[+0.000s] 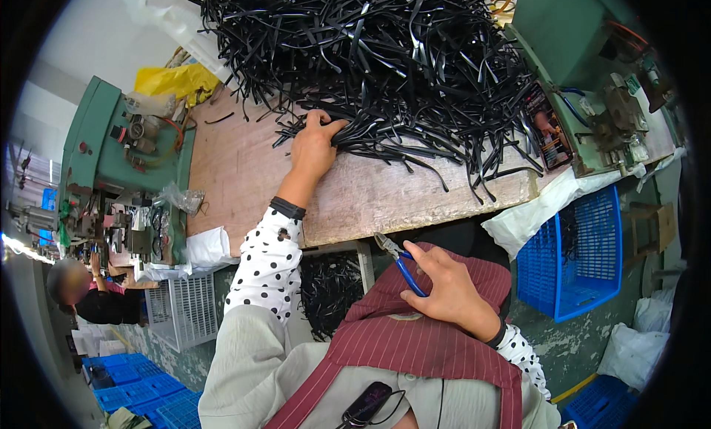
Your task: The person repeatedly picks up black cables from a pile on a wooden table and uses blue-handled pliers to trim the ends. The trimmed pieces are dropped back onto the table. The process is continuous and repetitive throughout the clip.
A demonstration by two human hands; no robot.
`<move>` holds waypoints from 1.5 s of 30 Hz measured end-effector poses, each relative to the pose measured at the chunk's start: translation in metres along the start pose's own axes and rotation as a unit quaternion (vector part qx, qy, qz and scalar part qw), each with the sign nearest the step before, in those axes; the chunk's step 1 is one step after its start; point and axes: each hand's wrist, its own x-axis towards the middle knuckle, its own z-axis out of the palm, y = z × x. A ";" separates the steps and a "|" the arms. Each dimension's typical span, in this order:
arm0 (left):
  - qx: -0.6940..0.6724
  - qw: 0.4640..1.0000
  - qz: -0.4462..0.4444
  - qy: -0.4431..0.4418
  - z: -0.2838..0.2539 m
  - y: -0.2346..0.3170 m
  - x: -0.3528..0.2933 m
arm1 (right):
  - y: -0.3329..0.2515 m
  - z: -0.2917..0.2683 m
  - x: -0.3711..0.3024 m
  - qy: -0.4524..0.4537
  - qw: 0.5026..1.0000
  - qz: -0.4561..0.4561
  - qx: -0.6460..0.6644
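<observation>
A large heap of thin, curved black pieces that look like eyeglass temples (370, 66) covers the far side of the wooden table. My left hand (314, 146) is at the near left edge of the heap, fingers curled down around some of the pieces. Its fingertips are partly hidden among them. Close to my body, in front of the table edge, my right hand (448, 290) holds blue-handled cutting pliers (409, 276). The metal jaws point up and left toward the table edge, with nothing visible between them.
Green machines (129, 151) stand at the table's left, with another green machine (570, 51) at the right. Below are a box of black pieces (329, 292), a blue crate (585, 258) and a grey crate (181, 310). A person (111, 299) sits at far left.
</observation>
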 end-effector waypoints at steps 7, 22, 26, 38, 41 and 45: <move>-0.033 0.997 -0.006 0.064 0.013 0.035 -0.041 | 0.005 0.001 -0.001 0.005 1.000 0.003 -0.023; -0.563 0.781 -0.262 0.065 -0.010 0.079 -0.117 | 0.000 -0.002 0.007 0.057 0.996 -0.020 -0.072; -0.831 0.487 -0.266 -0.036 -0.039 0.086 -0.097 | -0.010 -0.009 0.010 0.066 0.990 -0.060 -0.107; -0.903 0.344 -0.186 -0.177 -0.041 0.082 -0.104 | -0.014 -0.009 0.013 0.055 0.982 -0.108 -0.143; -0.908 0.321 -0.183 -0.197 -0.039 0.081 -0.106 | -0.014 -0.009 0.012 0.050 0.982 -0.114 -0.144; -0.907 0.369 -0.177 -0.104 -0.038 0.090 -0.110 | -0.010 -0.008 0.011 0.041 0.989 -0.109 -0.095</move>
